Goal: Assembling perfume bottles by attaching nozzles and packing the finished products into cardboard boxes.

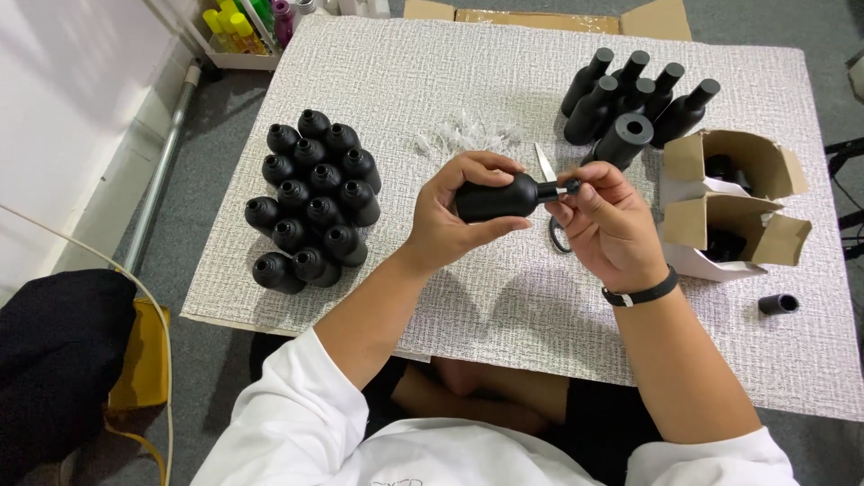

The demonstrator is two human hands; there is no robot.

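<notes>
Head view, nearest first
White sleeves: both forearms are reaching forward over the table's (504, 90) near edge, so the work is sitting right under the wearer's eyes.
Left hand (450, 216): fingers are wrapping tightly round the body of a black bottle (495, 198), which it is holding on its side above the middle of the table, neck pointing right so the other hand can get at it.
Right hand (603, 220): thumb and fingertips are pinching together on a small piece at the bottle's mouth; what that piece is, I cannot tell.
Scissors (549, 180): lying just behind the hands, within easy reach.
Uncapped bottles (310, 202): standing huddled at the left.
Capped bottles (630, 99): grouped at the right rear, kept apart from the others.
Cardboard box (733, 202): sitting open at the right, flaps up.
Loose black cap (778, 303): lying alone near the right edge.
</notes>
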